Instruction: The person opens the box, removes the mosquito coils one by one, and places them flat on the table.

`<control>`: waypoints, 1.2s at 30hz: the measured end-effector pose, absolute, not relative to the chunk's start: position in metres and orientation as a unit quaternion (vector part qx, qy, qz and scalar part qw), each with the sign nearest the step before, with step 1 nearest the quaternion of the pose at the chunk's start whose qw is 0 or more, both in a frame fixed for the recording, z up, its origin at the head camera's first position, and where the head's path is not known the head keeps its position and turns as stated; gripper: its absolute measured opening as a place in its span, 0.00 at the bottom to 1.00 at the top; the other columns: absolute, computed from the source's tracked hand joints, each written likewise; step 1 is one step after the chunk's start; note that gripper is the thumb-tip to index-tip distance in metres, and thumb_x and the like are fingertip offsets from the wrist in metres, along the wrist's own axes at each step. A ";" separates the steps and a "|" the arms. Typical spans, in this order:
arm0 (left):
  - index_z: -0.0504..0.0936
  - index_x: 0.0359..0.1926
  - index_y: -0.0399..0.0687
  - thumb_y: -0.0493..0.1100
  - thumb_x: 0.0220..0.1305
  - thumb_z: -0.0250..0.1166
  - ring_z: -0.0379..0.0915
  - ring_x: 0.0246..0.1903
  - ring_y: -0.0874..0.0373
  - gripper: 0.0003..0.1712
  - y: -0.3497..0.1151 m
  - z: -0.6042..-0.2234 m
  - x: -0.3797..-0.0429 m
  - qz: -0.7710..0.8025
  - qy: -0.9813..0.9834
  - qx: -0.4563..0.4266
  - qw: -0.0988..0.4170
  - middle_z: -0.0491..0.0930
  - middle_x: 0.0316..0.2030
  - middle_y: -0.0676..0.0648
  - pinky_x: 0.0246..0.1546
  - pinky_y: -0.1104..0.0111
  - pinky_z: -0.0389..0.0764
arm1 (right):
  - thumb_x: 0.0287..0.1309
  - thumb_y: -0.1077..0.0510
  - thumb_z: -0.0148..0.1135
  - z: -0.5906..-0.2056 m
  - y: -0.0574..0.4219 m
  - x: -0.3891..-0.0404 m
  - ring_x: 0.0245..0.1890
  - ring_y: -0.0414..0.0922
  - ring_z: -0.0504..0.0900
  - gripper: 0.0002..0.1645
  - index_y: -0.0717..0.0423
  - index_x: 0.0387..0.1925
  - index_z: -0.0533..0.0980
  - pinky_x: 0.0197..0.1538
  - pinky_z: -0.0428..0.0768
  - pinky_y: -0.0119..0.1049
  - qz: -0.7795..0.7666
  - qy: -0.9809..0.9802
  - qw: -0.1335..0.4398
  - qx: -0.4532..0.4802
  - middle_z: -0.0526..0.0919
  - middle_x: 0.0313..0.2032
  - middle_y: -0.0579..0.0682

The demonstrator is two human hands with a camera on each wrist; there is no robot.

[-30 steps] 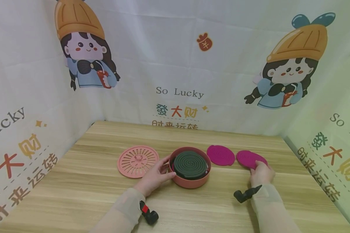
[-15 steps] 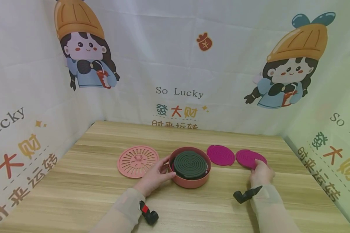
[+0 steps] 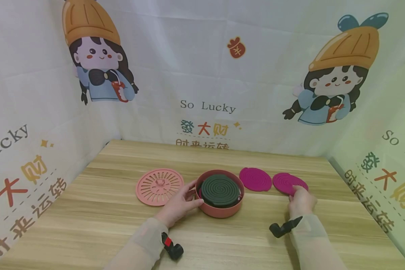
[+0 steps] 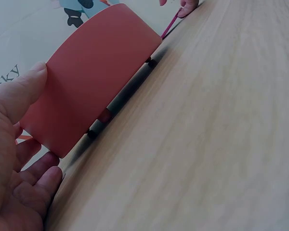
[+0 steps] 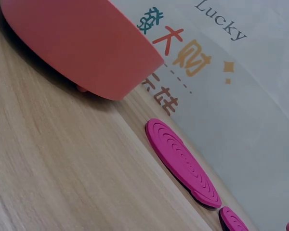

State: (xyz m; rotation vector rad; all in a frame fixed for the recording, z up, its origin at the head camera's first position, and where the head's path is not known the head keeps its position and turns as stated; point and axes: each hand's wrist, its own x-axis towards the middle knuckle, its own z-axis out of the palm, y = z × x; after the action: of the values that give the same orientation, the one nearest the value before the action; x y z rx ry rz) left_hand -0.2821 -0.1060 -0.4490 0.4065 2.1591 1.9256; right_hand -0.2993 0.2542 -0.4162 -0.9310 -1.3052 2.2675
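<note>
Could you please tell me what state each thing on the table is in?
Pink slotted lid: off, flat on the table
Red bowl: open, upright, held by the left hand
Dark green coil: inside the bowl
Magenta disc nearer the bowl: lying flat, not held
Magenta disc farther from the bowl: edge pinched by the right hand

"Is light falling evenly?"
"In the head view, yes — the right cloth (image 3: pixel 403 93) is showing greenish."
"How are the wrist views looking?"
"Dimmer — shadow is pooling under the bowl (image 4: pixel 91 79)."
</note>
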 end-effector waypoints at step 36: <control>0.58 0.73 0.52 0.45 0.58 0.71 0.57 0.68 0.46 0.45 -0.107 -0.465 -0.291 0.655 0.736 0.141 0.100 0.61 0.69 0.42 0.66 0.57 0.62 | 0.62 0.65 0.52 -0.397 0.238 -0.287 0.69 0.51 0.53 0.42 0.69 0.72 0.46 0.70 0.56 0.37 0.756 -0.571 0.182 -0.264 0.50 0.71 0.61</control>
State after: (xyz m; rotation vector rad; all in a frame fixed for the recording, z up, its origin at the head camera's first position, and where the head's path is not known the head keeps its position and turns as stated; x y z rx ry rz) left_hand -0.2912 -0.1066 -0.4649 0.4155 2.1748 1.9365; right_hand -0.2870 0.2384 -0.3974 -0.7464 -1.6106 2.1336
